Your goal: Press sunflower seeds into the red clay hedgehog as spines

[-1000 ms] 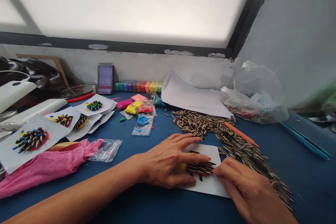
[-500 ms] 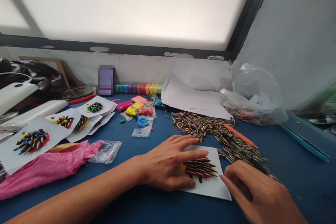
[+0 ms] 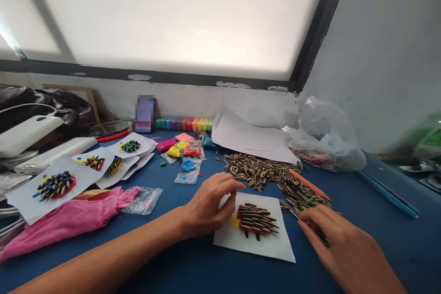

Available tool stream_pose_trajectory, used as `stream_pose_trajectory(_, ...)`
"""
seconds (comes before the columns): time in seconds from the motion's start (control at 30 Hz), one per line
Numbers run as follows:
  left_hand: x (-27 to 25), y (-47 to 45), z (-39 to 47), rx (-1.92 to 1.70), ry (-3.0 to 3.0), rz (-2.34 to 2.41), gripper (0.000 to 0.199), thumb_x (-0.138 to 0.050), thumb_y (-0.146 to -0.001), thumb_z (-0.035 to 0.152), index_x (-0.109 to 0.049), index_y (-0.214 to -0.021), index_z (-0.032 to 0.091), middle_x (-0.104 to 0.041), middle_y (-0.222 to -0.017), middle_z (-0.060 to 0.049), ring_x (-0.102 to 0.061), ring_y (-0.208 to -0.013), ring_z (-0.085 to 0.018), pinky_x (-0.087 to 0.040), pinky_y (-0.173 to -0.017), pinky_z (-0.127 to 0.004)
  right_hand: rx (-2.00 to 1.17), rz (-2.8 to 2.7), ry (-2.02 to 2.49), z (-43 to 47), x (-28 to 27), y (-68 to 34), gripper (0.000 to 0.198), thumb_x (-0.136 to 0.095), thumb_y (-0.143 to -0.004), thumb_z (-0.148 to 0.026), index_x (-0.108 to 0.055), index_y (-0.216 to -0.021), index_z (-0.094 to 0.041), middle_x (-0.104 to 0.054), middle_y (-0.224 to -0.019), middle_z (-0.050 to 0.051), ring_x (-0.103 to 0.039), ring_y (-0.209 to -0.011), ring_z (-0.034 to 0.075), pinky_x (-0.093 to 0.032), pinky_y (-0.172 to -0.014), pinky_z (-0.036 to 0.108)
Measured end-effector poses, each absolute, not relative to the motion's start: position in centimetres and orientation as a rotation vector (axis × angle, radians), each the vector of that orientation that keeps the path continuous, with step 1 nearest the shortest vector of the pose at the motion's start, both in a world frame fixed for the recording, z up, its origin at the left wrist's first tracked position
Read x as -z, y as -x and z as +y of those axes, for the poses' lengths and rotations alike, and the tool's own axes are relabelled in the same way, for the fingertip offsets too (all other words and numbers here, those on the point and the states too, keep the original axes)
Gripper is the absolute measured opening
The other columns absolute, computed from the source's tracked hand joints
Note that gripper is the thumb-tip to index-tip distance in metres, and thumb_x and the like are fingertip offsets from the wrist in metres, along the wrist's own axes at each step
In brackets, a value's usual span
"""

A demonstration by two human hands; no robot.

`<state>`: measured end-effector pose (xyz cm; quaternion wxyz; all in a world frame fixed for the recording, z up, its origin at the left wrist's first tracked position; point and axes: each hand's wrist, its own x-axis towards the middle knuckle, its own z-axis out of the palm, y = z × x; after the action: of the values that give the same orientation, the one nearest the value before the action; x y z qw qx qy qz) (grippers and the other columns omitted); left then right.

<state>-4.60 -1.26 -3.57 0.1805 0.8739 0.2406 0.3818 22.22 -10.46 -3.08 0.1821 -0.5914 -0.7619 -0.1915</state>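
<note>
A white paper sheet [image 3: 255, 251] lies on the blue table, bearing a hedgehog figure [image 3: 258, 219] with a yellow face, a red body and rows of sunflower seeds as spines. My left hand [image 3: 210, 204] rests at the sheet's upper left edge, fingers half curled, with thumb and fingertips slightly apart and nothing visible between them. Right of the sheet, my right hand [image 3: 341, 241] is closed in a pinch beside the loose sunflower seeds [image 3: 253, 170]. Whatever its fingers hold is largely hidden; something dark shows beneath them.
An orange stick [image 3: 310, 184] and a dark pen-like tool [image 3: 298, 188] lie on the seeds. Paper sheets [image 3: 248, 140] and a plastic bag [image 3: 327, 142] stand behind. Clay packets [image 3: 188, 165], finished seed pictures [image 3: 55, 186] and a pink cloth [image 3: 69, 223] are leftward. A blue case [image 3: 389, 193] lies right.
My left hand has lifted off the hedgehog and drawn back left, its fingers curling, so the figure shows fully. My right hand has moved from the sheet's edge towards the seeds.
</note>
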Motion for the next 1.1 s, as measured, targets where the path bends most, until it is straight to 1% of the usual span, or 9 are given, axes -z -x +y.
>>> stream_pose_trajectory(0.07, 3.8, 4.7, -0.8, -1.103, -2.392, 0.773, 0.024, -0.044, -0.085, 0.009, -0.062, -0.100, 0.013, -0.061, -0.083, -0.006, -0.055, -0.080, -0.018, -0.047, -0.074, -0.033, 0.585, -2.148, 1.678, -10.5, 3.2, -22.3, 0.043, -0.031, -0.100, -0.041, -0.064, -0.078, -0.026, -0.068, -0.072, 0.000, -0.067, -0.053, 0.014, -0.045, -0.039, 0.025)
stream_pose_trajectory(0.13, 4.0, 4.8, -0.4, -1.033, -2.368, 0.861, 0.025, -0.047, -0.083, 0.008, -0.062, -0.101, 0.015, -0.063, -0.091, -0.007, -0.057, -0.087, -0.019, -0.047, -0.078, -0.034, 0.589, -2.165, 1.664, -10.4, 3.2, -22.4, 0.043, -0.031, -0.100, -0.039, -0.065, -0.078, -0.025, -0.068, -0.071, -0.001, -0.066, -0.051, 0.014, -0.044, -0.039, 0.025)
stream_pose_trajectory(0.23, 4.1, 4.8, -0.3, -0.876, -2.452, 0.903, 0.029, -0.052, -0.080, 0.008, -0.062, -0.106, 0.015, -0.063, -0.101, -0.008, -0.055, -0.095, -0.021, -0.048, -0.084, -0.036, 0.559, -2.199, 1.633, -10.1, 3.0, -22.2, 0.041, -0.032, -0.100, -0.034, -0.067, -0.081, -0.024, -0.068, -0.074, 0.000, -0.068, -0.056, 0.014, -0.046, -0.044, 0.024)
stream_pose_trajectory(0.4, 4.3, 4.4, -0.5, -0.704, -2.633, 0.937, 0.019, -0.049, -0.092, 0.018, -0.065, -0.101, 0.015, -0.061, -0.099, -0.010, -0.052, -0.093, -0.023, -0.047, -0.082, -0.037, 0.448, -2.370, 1.681, -8.9, 2.4, -21.2, 0.029, -0.041, -0.095, -0.020, -0.070, -0.093, -0.021, -0.065, -0.077, 0.003, -0.067, -0.062, 0.016, -0.046, -0.049, 0.024)
stream_pose_trajectory(0.57, 4.7, 4.2, 0.0, -0.720, -2.622, 0.931, 0.013, -0.052, -0.092, 0.017, -0.065, -0.094, 0.017, -0.061, -0.096, -0.007, -0.051, -0.091, -0.021, -0.045, -0.079, -0.033, 0.412, -2.484, 1.641, -7.6, 1.7, -20.5, 0.028, -0.043, -0.090, -0.011, -0.065, -0.075, -0.020, -0.062, -0.075, 0.003, -0.065, -0.064, 0.015, -0.046, -0.054, 0.024)
stream_pose_trajectory(0.8, 4.4, 4.3, 0.1, -0.708, -2.511, 0.934, 0.017, -0.055, -0.087, 0.007, -0.068, -0.084, 0.017, -0.064, -0.089, -0.004, -0.053, -0.086, -0.018, -0.042, -0.077, -0.030, 0.427, -2.484, 1.722, -5.4, 0.8, -20.2, 0.023, -0.049, -0.087, -0.009, -0.066, -0.074, -0.018, -0.066, -0.076, 0.005, -0.067, -0.066, 0.018, -0.044, -0.051, 0.025)
stream_pose_trajectory(0.97, 4.4, 4.3, 0.1, -0.683, -2.554, 0.879, 0.017, -0.055, -0.088, 0.009, -0.069, -0.084, 0.017, -0.065, -0.088, -0.004, -0.055, -0.083, -0.017, -0.041, -0.078, -0.031, 0.474, -2.344, 1.812, -4.6, 0.1, -20.7, 0.015, -0.051, -0.088, -0.015, -0.065, -0.090, -0.017, -0.069, -0.090, 0.008, -0.068, -0.073, 0.019, -0.045, -0.053, 0.025)
stream_pose_trajectory(1.03, 4.5, 4.2, 0.1, -0.678, -2.559, 0.869, 0.017, -0.054, -0.089, 0.009, -0.069, -0.085, 0.017, -0.065, -0.088, -0.004, -0.055, -0.084, -0.017, -0.041, -0.077, -0.031, 0.462, -2.319, 1.839, -5.2, -0.5, -21.2, 0.014, -0.051, -0.088, -0.019, -0.065, -0.086, -0.019, -0.069, -0.084, 0.006, -0.067, -0.066, 0.018, -0.042, -0.048, 0.024)
stream_pose_trajectory(1.1, 4.5, 4.3, 0.1, -0.675, -2.553, 0.866, 0.017, -0.055, -0.088, 0.009, -0.069, -0.085, 0.017, -0.066, -0.088, -0.005, -0.055, -0.084, -0.018, -0.041, -0.077, -0.031, 0.423, -2.324, 1.865, -6.4, -1.1, -21.9, 0.020, -0.050, -0.088, -0.022, -0.062, -0.072, -0.021, -0.067, -0.069, 0.002, -0.064, -0.053, 0.016, -0.038, -0.042, 0.024)
